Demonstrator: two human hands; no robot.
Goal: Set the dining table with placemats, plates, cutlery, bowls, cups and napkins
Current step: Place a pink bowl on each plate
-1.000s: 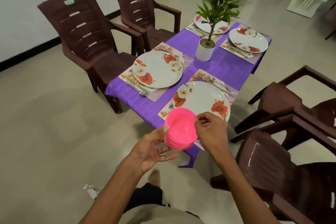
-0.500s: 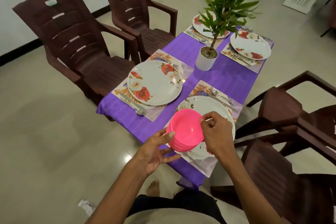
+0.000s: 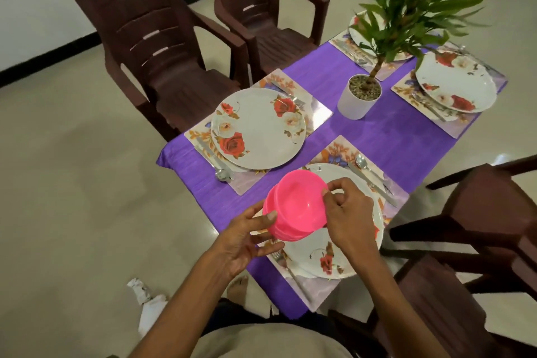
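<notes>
Over the last second I have closed on the near end of the tabletop: the stack of pink bowls, previously held short of the table edge, is now carried above the nearest plate, and the placemats and plates fill more of my view. My grip on the stack is unchanged in kind. My left hand supports the stack from below and from the left, fingers spread and thumb laid against the rim of the lower bowls. My right hand pinches the right rim of the topmost bowl between thumb and fingertips. I judge this to be the start of the bowl step: the top bowl is about to be separated from the stack and set down at this place. All four place settings in view already carry a placemat, a floral plate and cutlery; no bowl, cup or napkin is yet on the tabletop, so roughly half the item types remain. The bowls are bright pink, smooth and glossy, apparently thin plastic, nested closely so that only stepped rims show on the left side; the exact count cannot be read. The stack is tilted, with its opening turned toward me and to the right. A potted plant stands at the table centre, well apart from the stack.
</notes>
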